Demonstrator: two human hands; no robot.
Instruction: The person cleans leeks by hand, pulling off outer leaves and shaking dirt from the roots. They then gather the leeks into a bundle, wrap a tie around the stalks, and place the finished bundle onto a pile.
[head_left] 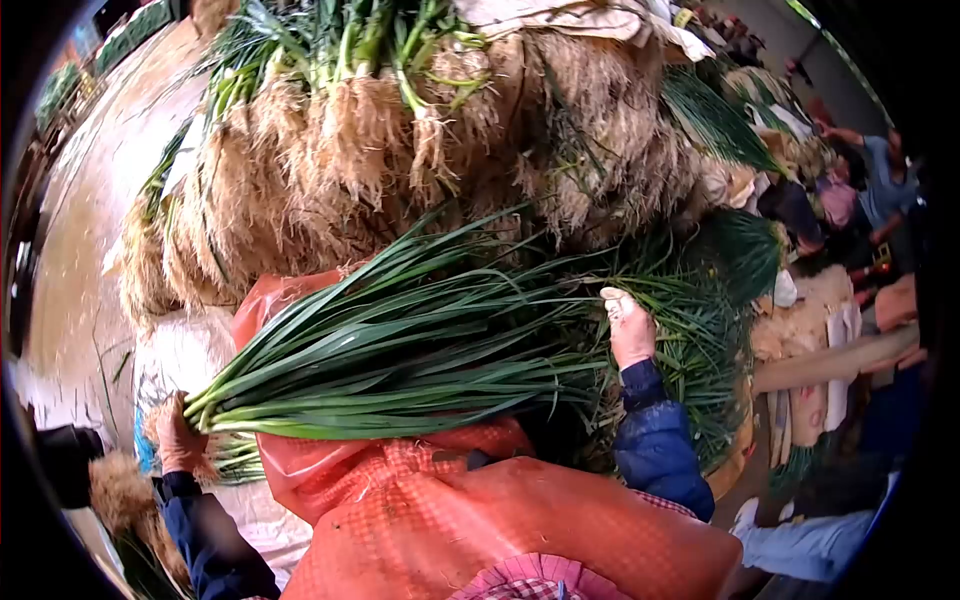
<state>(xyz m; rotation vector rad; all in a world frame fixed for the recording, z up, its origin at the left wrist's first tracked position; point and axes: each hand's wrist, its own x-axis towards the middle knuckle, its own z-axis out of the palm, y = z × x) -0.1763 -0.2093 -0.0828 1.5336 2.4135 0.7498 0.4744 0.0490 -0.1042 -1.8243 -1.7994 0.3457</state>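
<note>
My left hand (pixel 180 437) is closed around the pale stem end of a bunch of green onions (pixel 400 335). The long, flat green leaves fan out to the right across my lap. At their far tips my right hand (pixel 630 328) is closed in a pinch, with a thin leaf running to its fingers. Under and beyond that hand lies a heap of loose green leaves (pixel 695 365). An orange-red plastic sheet (pixel 420 510) covers my lap beneath the bunch. The roots of the held bunch are mostly hidden by my left hand.
A tall stack of green onions with shaggy, pale roots (pixel 340 150) rises in front of me. More rooted bunches (pixel 125 490) lie at lower left. Wet floor (pixel 110 170) stretches along the left. Several people, one in a blue shirt (pixel 885 185), are at the right.
</note>
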